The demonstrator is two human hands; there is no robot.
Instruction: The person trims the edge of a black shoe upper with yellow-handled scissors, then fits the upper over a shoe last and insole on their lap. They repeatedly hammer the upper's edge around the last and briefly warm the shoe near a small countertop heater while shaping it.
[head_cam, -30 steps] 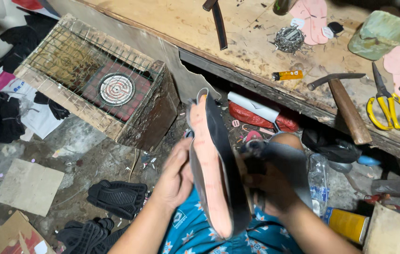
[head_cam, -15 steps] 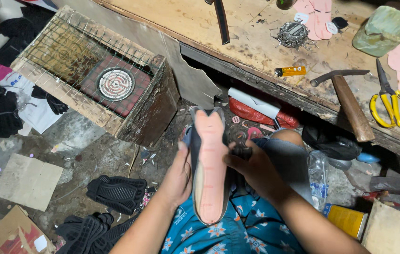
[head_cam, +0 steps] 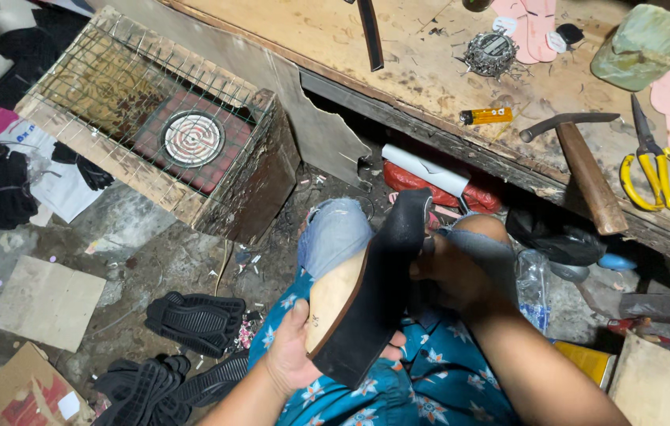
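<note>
A black shoe (head_cam: 374, 292) with a tan sole face is held at the centre of the view, above the lap, tilted so that its narrow end points toward twelve o'clock. Its lower end, at about six o'clock, is gripped by the left hand (head_cam: 295, 351), whose thumb is laid on the tan surface while the fingers are wrapped under the black edge. The right hand (head_cam: 449, 276) is pressed against the shoe's side at three o'clock; it appears to be closed, though whether anything is clasped in it cannot be told, since the shoe covers the fingers.

At ten o'clock a wooden box topped with wire mesh (head_cam: 153, 126) is seen, a round heating coil inside it. Along the workbench (head_cam: 398, 55) at one to two o'clock lie a yellow lighter (head_cam: 486, 116), a hammer (head_cam: 579, 162) and yellow-handled scissors (head_cam: 654, 166). Black rubber soles (head_cam: 193, 319) are scattered on the floor at seven o'clock.
</note>
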